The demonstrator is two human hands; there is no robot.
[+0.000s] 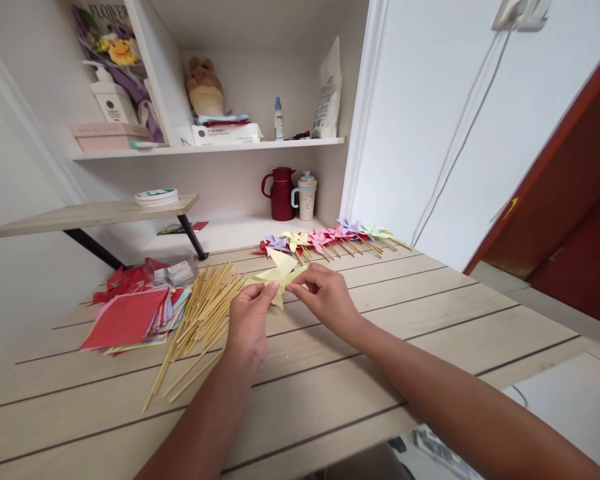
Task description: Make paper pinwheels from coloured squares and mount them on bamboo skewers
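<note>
Between my two hands is a pale yellow paper pinwheel (279, 268), held above the table with its folded blades spread. My left hand (250, 317) pinches it from the lower left, thumb on top. From the right, my right hand (327, 293) has thumb and fingertips closed at the pinwheel's lower right; anything small between those fingertips is hidden. A loose heap of thin wooden sticks (205, 310) lies just left of my left hand. Beyond my hands, a row of finished pinwheels on sticks (320, 240) in purple, yellow, pink and green lies along the back.
A stack of coloured paper squares (127, 320) and a clear plastic bag (173, 272) lie at the left, below a small raised wooden shelf (95, 215). At the back stand a dark red jug (282, 195) and a cup with a lid (307, 197).
</note>
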